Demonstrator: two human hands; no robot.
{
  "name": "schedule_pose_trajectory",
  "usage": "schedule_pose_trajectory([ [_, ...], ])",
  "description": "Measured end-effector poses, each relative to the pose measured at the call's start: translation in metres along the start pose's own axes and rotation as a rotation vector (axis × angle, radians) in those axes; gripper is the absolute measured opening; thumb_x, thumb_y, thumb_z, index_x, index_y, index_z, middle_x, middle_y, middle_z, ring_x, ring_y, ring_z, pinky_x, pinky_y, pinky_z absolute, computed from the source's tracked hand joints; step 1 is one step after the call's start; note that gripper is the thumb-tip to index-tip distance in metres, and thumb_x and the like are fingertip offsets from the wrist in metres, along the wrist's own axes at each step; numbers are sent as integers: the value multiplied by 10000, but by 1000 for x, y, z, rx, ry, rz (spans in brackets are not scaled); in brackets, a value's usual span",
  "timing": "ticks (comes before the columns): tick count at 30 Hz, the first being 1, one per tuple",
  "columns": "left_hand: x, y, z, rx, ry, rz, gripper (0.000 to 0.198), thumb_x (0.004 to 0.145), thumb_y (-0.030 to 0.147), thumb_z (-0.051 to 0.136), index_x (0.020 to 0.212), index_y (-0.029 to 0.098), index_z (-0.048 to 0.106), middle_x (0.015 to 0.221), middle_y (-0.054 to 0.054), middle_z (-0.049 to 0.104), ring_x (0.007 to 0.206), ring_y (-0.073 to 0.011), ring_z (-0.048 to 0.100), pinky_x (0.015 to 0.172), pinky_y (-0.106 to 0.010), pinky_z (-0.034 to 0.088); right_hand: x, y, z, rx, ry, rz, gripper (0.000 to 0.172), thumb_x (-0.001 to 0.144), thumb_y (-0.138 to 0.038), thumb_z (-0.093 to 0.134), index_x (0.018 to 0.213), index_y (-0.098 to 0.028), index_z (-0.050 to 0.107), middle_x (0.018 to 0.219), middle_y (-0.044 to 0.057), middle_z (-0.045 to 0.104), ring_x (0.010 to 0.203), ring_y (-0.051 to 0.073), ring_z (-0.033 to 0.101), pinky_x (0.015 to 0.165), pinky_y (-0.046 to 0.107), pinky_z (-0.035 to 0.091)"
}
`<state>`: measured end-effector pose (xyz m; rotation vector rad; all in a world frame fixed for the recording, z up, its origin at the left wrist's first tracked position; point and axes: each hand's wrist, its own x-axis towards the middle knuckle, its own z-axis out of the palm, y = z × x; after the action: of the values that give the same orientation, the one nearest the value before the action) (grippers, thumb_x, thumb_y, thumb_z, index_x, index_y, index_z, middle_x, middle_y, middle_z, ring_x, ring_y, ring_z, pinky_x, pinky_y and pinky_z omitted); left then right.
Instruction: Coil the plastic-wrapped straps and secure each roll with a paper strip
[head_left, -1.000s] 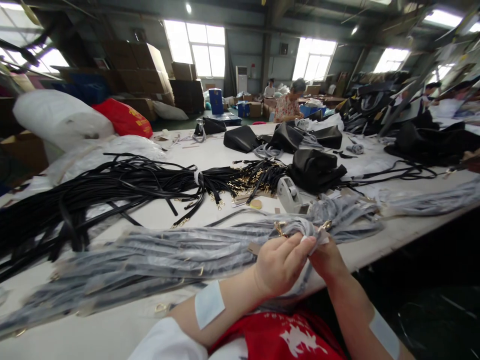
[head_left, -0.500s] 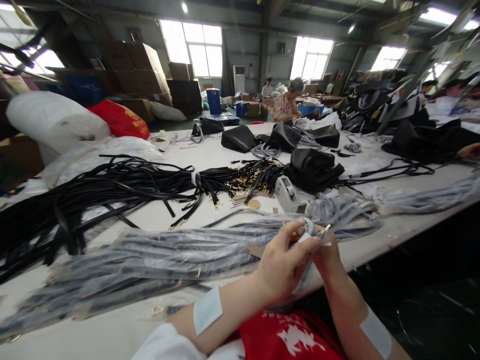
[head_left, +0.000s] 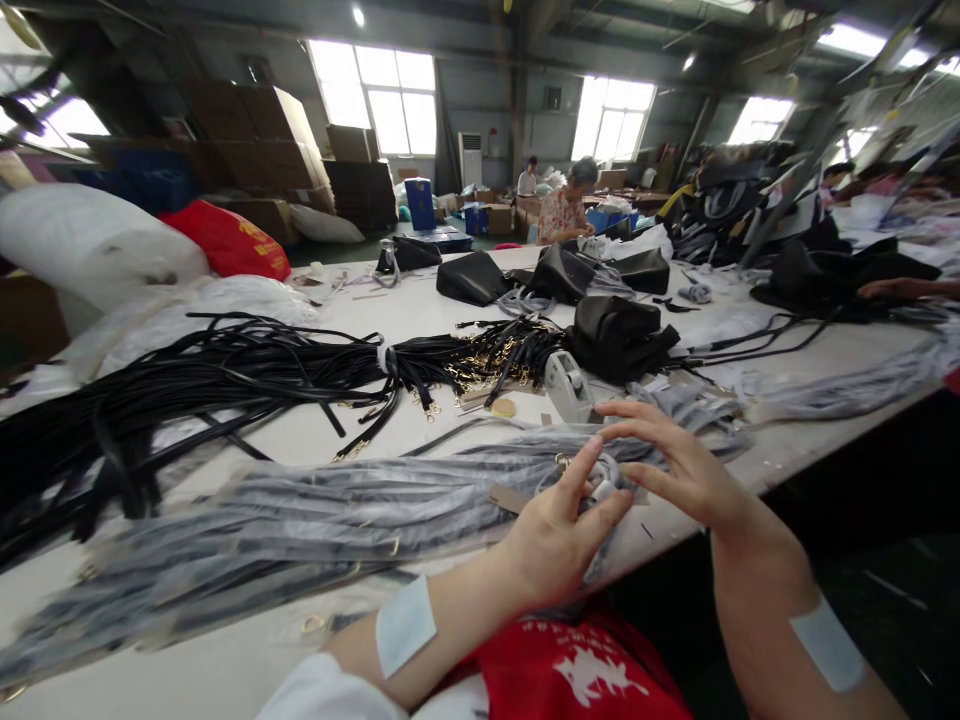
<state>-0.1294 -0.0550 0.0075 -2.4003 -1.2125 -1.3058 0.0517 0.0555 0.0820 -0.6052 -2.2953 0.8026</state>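
Observation:
My left hand [head_left: 555, 540] is closed around a coiled strap [head_left: 606, 478] in grey-looking clear wrapping, thumb and forefinger around it. A gold clasp [head_left: 562, 462] shows at the coil's left side. My right hand [head_left: 686, 470] is open beside the coil, its fingers spread and stretched towards the left fingertips, with nothing seen in them. Just beyond them stands a white tape dispenser [head_left: 568, 388]. Plastic-wrapped straps [head_left: 300, 515] lie in a long layer left of my hands, and a brown card [head_left: 508, 498] sticks out beside the left hand.
Farther back lies a tied bundle of black straps [head_left: 225, 365] with gold clasps. Black bags [head_left: 619, 335] sit behind the dispenser. The table's edge [head_left: 780, 480] runs along the right. A co-worker [head_left: 568, 205] sits across the table; another person's hand [head_left: 889, 288] reaches in at right.
My right hand has let go of the coil, moved right and up, and spread its fingers. My left hand stays on the coil. The view has shifted slightly.

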Motion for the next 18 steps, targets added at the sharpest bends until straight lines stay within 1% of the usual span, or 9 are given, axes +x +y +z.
schedule_pose_trajectory([
  [2, -1, 1, 0, -9, -51, 22, 477, 886, 119, 515, 1359, 156, 467, 1576, -228, 169, 1271, -316, 519, 896, -339, 562, 6, -3, -1, -14, -133, -7, 265, 805, -356, 710, 1050, -257, 730, 1320, 97, 591, 1273, 330, 461, 1097, 512, 323],
  [5, 0, 3, -3, -18, -82, 34, 456, 902, 122, 495, 1356, 170, 471, 1554, -220, 241, 1288, -315, 508, 898, -344, 564, 13, -4, 4, 63, -199, -12, 195, 805, -341, 715, 973, -249, 751, 1234, 93, 646, 1211, 303, 526, 1052, 472, 391],
  [7, 1, 4, -5, -57, -59, 14, 424, 905, 137, 500, 1328, 176, 498, 1575, -212, 182, 1265, -319, 526, 891, -356, 569, 16, -5, 9, 110, -180, -20, 117, 829, -331, 695, 878, -245, 759, 1075, 76, 707, 1120, 276, 592, 1038, 444, 404],
  [9, 5, 4, -8, -124, -29, -61, 382, 906, 140, 507, 1282, 196, 540, 1585, -186, 147, 1166, -275, 598, 887, -361, 572, 16, -8, 15, 116, -121, -28, 115, 854, -308, 671, 790, -246, 744, 893, 44, 730, 1000, 248, 644, 1082, 451, 343],
  [10, 7, 4, -10, -161, -11, -113, 353, 907, 147, 515, 1252, 206, 565, 1576, -174, 169, 1100, -242, 629, 895, -369, 570, 16, -9, 17, 110, -80, -31, 129, 863, -298, 661, 769, -248, 735, 833, 29, 728, 952, 238, 657, 1111, 462, 295],
  [12, 13, 1, -13, -243, 22, -207, 285, 907, 179, 547, 1182, 215, 615, 1507, -161, 288, 1012, -195, 647, 923, -387, 559, 14, -11, 22, 110, -1, -19, 133, 870, -299, 651, 771, -251, 725, 803, 17, 725, 910, 233, 663, 1145, 482, 218],
  [13, 16, 0, -14, -287, 39, -242, 251, 903, 203, 571, 1145, 213, 636, 1444, -156, 360, 1020, -196, 638, 939, -393, 550, 13, -11, 24, 124, 26, 0, 138, 871, -313, 649, 772, -250, 722, 798, 15, 723, 900, 233, 662, 1150, 486, 203],
  [15, 20, -3, -15, -366, 63, -285, 210, 889, 237, 609, 1092, 209, 660, 1279, -135, 481, 1103, -222, 593, 955, -394, 536, 10, -8, 27, 181, 38, 67, 202, 880, -363, 632, 739, -243, 712, 762, 10, 713, 853, 226, 659, 1154, 480, 199],
  [18, 23, -6, -13, -424, 63, -336, 209, 886, 217, 611, 1091, 224, 652, 1119, -98, 544, 1120, -221, 559, 931, -379, 532, 7, -2, 29, 276, 22, 175, 321, 904, -430, 581, 682, -230, 697, 725, 1, 705, 749, 198, 648, 1155, 452, 223],
])
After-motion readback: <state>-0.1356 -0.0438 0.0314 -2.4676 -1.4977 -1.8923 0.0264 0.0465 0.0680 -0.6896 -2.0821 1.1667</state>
